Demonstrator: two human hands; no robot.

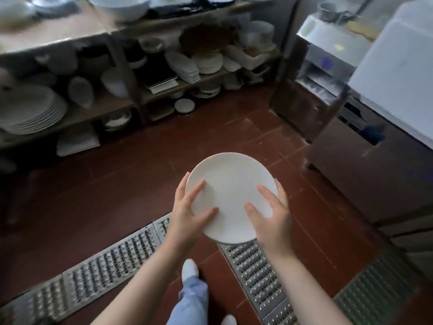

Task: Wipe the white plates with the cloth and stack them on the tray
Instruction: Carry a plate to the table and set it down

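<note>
Two hands are holding one white plate [230,198] above the metal floor grate [253,266]; left grip [189,213] and right grip [273,213] are each clamping its rim, thumbs lying on top.

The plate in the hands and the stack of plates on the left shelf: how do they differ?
The plate is a single one, held in the air over the floor by both hands; the stack of plates is many, resting on a shelf. The held plate looks smaller than the stacked ones, though the wide lens may distort. Both are round and white.
</note>
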